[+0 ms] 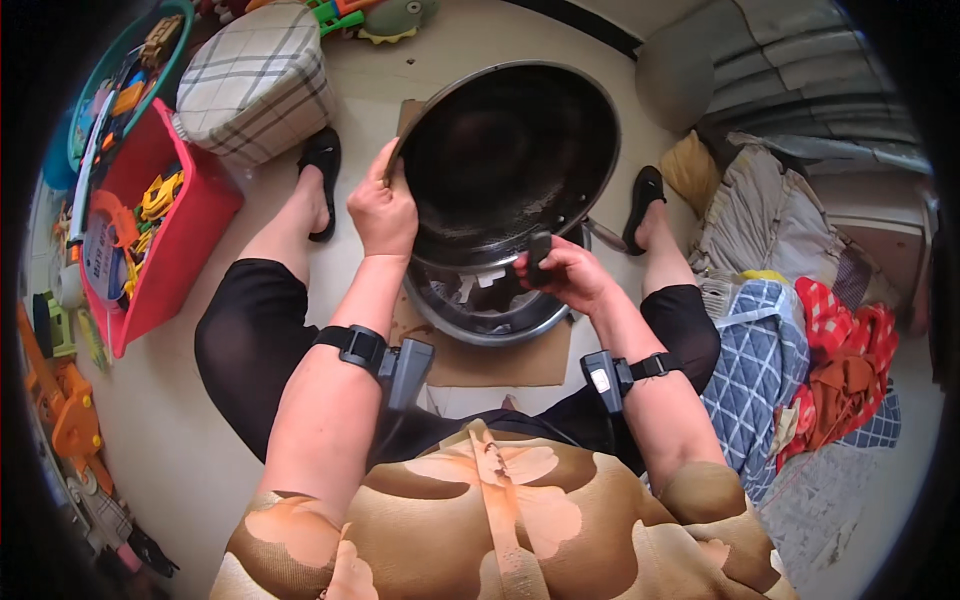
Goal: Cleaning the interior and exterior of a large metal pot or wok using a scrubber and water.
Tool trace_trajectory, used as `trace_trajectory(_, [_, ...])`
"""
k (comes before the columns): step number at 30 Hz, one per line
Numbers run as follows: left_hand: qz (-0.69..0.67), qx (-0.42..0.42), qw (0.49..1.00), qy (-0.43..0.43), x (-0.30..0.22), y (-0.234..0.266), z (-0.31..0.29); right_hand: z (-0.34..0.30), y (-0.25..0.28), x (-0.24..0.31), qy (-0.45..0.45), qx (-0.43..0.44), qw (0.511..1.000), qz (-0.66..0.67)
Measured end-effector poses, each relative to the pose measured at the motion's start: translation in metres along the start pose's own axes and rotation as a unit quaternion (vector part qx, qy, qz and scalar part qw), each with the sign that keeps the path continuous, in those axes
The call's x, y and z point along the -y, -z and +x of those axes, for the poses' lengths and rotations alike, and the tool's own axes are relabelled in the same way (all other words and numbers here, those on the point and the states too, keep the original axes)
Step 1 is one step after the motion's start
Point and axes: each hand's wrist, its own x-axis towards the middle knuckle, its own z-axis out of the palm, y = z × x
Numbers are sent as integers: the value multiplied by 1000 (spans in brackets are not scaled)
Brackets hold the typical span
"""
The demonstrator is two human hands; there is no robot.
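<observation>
Our left hand (383,208) grips the rim of the dark pan (500,150), tilted above a round basin (490,338); our right hand (572,274) curls around a small black object (539,251).

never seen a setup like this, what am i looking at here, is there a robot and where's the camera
There is no robot: these are a person's own bare hands. The single picture comes from a wide fisheye camera on the person's head, looking down, which is why edges bend. Each forearm wears a strapped-on grey device.

The left hand grips the rim of a large dark pan, tilted so its inside shows. The right hand holds a small black object, too unclear to name. Below the pan is a metal-rimmed basin, with a cardboard sheet under it on the floor. To the left stands a red bin of toys; to the right lie heaped cloths.
</observation>
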Motion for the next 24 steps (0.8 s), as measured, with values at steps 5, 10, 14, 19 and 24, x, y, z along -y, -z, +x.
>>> trace_trajectory(5, [8,-4,1000,-3,-1,-4,0,2,11,1,5,-6,1000,-11])
trace_trajectory(10, [10,0,1000,17,3,3,-1,6,12,10,-24,-61,995,-71])
trace_trajectory(14, [27,-1,1000,4,2,5,-3,5,11,11,-6,-107,991,-79])
trace_trajectory(19, [8,-12,1000,-20,0,1,-1,35,32,-8,108,-242,948,-177])
trace_trajectory(24, [21,7,1000,19,-4,4,-2,48,20,-11,237,-272,899,-249])
